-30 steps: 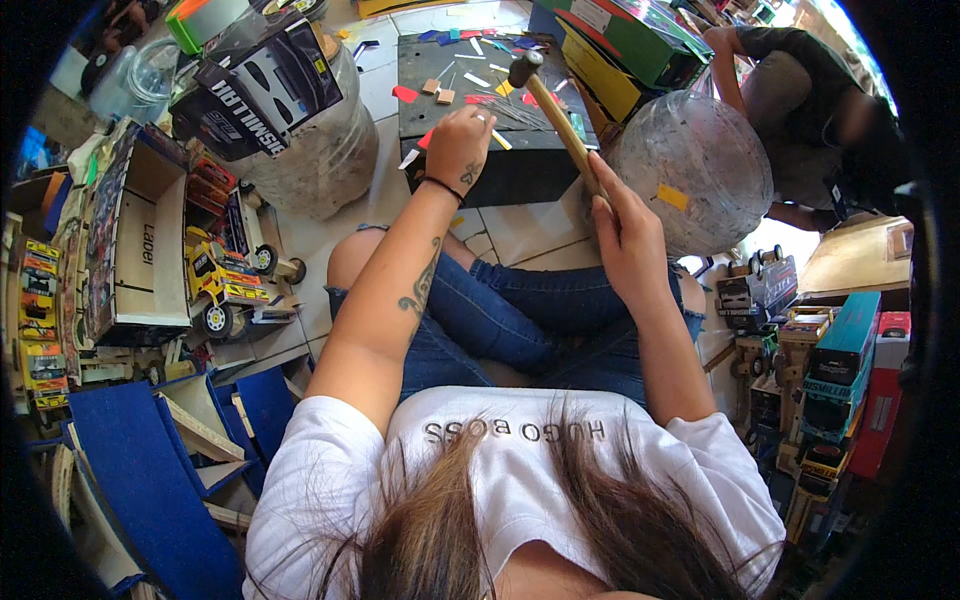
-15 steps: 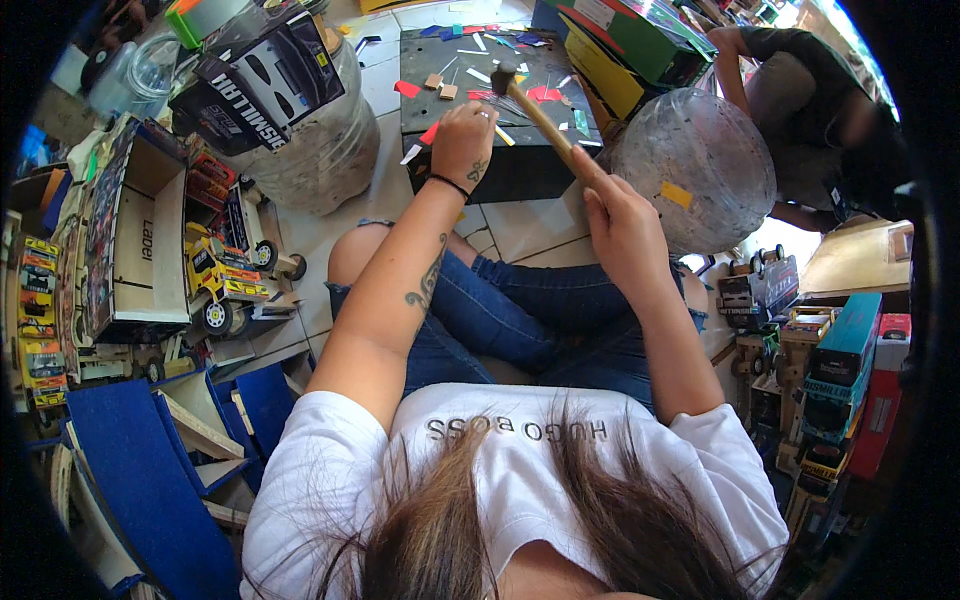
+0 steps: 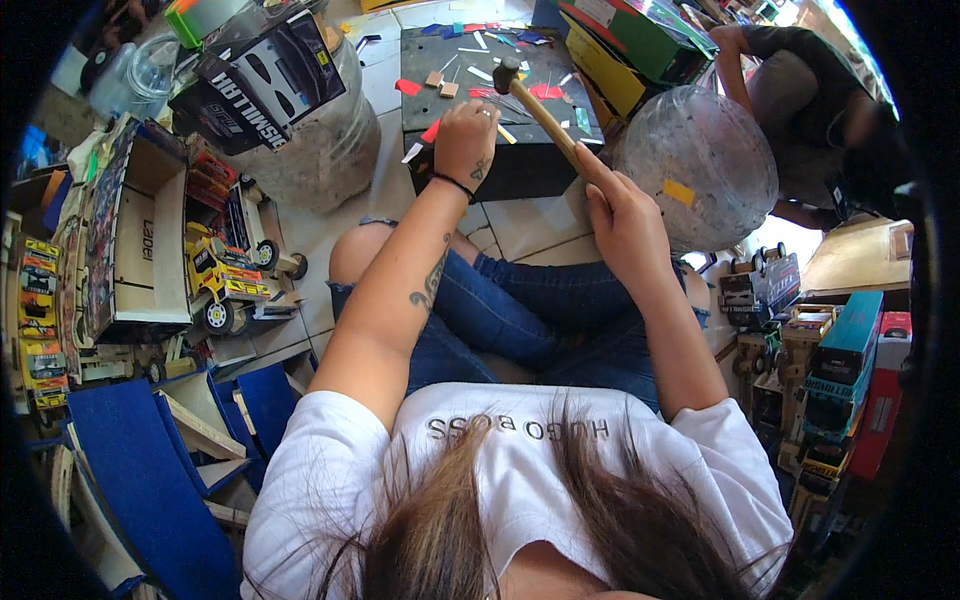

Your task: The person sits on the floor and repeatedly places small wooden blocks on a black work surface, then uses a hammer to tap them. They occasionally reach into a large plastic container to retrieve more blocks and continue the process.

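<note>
My right hand [image 3: 622, 208] is closed round the wooden handle of a hammer [image 3: 540, 112]. The hammer's dark metal head is raised above the black work block [image 3: 470, 180], to the right of my left hand. My left hand [image 3: 467, 137] rests at the near edge of the block with its fingers curled down and closed. What they hold, if anything, is hidden behind the knuckles. Beside that hand lie a red strip [image 3: 430, 131] and a white scrap [image 3: 411, 153]. Two small wooden pieces [image 3: 449, 90] sit farther back on the block, among scattered coloured scraps.
Large clear plastic jars stand at left [image 3: 325, 150] and right [image 3: 700, 150] of the block. Wooden toy trucks [image 3: 215, 270] and blue panels [image 3: 140, 480] crowd my left; more toy trucks [image 3: 840, 350] line my right. Another person [image 3: 800, 100] sits at the far right.
The hammer head has shifted very slightly, and my right hand has moved a little to the right and down. My left hand stays nearly in place.
</note>
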`<state>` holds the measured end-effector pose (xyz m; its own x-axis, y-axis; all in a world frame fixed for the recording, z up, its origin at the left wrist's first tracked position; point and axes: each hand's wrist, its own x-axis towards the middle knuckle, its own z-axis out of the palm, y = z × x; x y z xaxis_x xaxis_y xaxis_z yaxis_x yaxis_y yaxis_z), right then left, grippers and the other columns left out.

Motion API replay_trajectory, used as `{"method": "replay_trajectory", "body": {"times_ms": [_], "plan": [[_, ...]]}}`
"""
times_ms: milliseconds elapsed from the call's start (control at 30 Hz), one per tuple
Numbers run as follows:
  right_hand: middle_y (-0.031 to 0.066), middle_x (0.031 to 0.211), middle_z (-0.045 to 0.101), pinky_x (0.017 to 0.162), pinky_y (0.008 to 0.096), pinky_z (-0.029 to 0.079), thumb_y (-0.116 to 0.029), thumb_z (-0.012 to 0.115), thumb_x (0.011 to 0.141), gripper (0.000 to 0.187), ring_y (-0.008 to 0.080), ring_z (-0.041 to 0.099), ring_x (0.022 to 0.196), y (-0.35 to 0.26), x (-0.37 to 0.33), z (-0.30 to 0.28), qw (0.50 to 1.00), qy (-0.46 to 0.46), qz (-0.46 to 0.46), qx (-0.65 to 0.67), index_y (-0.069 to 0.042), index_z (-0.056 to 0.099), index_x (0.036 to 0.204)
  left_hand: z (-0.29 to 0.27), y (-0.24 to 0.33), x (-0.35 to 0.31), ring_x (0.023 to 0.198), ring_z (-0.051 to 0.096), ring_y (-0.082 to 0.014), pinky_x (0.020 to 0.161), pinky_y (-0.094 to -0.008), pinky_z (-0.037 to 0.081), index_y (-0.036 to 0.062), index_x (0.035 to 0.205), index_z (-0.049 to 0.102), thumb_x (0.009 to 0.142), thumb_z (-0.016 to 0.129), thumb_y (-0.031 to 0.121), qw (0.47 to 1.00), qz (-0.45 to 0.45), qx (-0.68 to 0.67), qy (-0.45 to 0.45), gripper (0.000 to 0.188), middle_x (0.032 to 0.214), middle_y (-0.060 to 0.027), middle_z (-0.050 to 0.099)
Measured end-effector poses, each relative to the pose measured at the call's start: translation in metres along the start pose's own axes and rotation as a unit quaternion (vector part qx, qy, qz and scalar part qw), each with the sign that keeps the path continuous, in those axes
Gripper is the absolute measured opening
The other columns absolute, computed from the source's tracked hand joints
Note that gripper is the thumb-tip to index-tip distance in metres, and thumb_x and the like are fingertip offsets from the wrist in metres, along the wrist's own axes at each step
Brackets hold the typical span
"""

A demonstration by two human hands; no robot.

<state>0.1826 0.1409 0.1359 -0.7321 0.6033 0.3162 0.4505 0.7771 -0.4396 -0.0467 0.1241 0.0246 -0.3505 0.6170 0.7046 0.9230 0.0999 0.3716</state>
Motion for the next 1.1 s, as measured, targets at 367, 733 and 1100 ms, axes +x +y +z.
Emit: {"method": "replay_trajectory", "body": {"times_ms": [367, 733, 1100], "plan": [[0.0141, 0.083, 0.057, 0.066, 0.0435, 0.049, -0.009, 0.053, 0.092, 0.051, 0.0341, 0.061, 0.072, 0.002, -0.001, 0.001, 1.000, -0.008, -0.002, 0.022, -0.027, 0.045, 0.139, 0.000, 0.002, -0.001, 0.078, 0.060, -0.0340, 0.071, -0.0435, 0.048, 0.0021, 0.078, 0.061, 0.086, 0.061, 0.014, 1.000, -0.005, -0.010, 0.015, 0.015, 0.080, -0.0143, 0.061], [0.0149, 0.086, 0.059, 0.067, 0.0451, 0.050, -0.010, 0.052, 0.092, 0.051, 0.0356, 0.062, 0.075, 0.004, -0.002, 0.007, 0.999, 0.015, -0.015, 0.043, -0.030, 0.045, 0.139, 0.005, -0.003, -0.003, 0.078, 0.060, -0.0332, 0.071, -0.0434, 0.048, 0.0026, 0.078, 0.062, 0.085, 0.062, 0.013, 0.999, -0.010, -0.023, 0.024, 0.013, 0.079, -0.0136, 0.061], [0.0159, 0.088, 0.061, 0.071, 0.0449, 0.051, -0.009, 0.052, 0.092, 0.051, 0.0373, 0.063, 0.079, 0.008, 0.002, 0.008, 0.998, 0.013, -0.016, 0.053, -0.029, 0.046, 0.138, 0.002, -0.001, -0.002, 0.079, 0.060, -0.0330, 0.071, -0.0424, 0.047, 0.0028, 0.078, 0.062, 0.086, 0.063, 0.014, 1.000, -0.009, -0.003, 0.020, 0.013, 0.079, -0.0130, 0.061]]}}
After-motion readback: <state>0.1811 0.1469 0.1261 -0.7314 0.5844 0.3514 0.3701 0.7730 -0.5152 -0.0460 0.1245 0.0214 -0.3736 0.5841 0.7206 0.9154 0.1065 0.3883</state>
